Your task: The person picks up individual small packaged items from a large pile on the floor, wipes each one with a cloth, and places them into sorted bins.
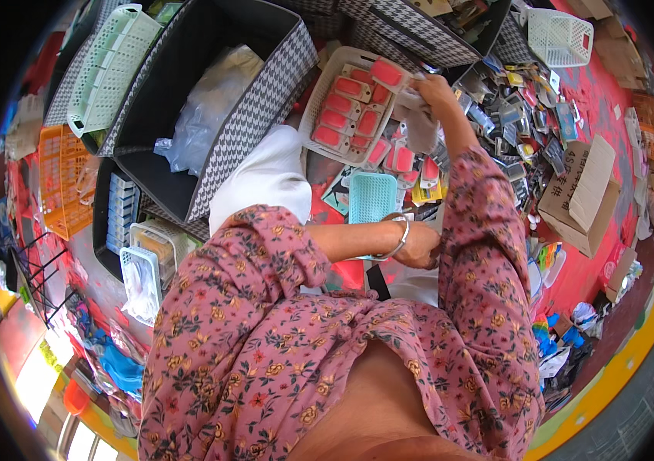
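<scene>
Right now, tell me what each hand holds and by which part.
The right hand holds a greyish cloth by its upper end; the left hand's hold cannot be told.

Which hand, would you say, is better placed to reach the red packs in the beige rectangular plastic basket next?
Probably the right hand: it is right beside the beige basket, though seemingly holding a pale crumpled item; the left hand lies farther off, closer to the body.

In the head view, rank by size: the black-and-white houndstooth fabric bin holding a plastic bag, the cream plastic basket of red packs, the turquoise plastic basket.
Largest: houndstooth fabric bin
Middle: cream plastic basket
Smallest: turquoise plastic basket
</scene>
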The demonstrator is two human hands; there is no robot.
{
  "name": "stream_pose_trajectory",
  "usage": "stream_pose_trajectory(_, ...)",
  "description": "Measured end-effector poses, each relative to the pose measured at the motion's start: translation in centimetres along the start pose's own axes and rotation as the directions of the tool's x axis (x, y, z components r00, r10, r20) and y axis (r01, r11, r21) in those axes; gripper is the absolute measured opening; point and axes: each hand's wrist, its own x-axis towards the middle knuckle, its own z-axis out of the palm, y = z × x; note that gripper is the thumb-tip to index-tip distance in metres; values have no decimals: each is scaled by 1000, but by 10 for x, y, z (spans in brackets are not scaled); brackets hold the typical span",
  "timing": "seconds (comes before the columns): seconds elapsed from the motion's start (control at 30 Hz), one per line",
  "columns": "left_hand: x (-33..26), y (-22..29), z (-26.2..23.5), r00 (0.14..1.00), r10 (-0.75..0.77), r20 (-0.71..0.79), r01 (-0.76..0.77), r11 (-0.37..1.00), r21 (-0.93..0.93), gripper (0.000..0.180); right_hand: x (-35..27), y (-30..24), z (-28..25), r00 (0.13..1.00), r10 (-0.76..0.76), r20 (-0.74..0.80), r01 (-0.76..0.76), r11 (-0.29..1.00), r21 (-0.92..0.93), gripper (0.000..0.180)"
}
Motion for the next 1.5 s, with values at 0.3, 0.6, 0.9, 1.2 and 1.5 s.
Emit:
stream_pose_trajectory(0.3, -9, -1, -9, 967, -196, 161, 129, 927, 353, 29, 114, 35, 93, 993, 122, -4, -113, 905, -411, 32)
stream_pose_trajectory(0.6, -16, -4, 5, 963, -236, 127, 177, 917, 358, 26, 58, 26, 97, 965, -249, -85, 181, 862, -474, 40)
stream_pose_trajectory(0.9, -7, -34, -2, 863, -474, 177, 293, 753, 589, 31, -77, 23, -115, 984, 148, -101, -39, 725, 687, 18)
stream_pose_trajectory(1.2, 3, -38, -30, 839, -544, -31, 441, 645, 624, 35, -98, 187, -154, 832, 194, -519, -141, 980, 141, 23)
stream_pose_trajectory(1.5, 4, -40, -19, 854, -518, -52, 416, 619, 666, 34, -108, 252, -21, 860, 228, -457, -423, 819, -388, 21)
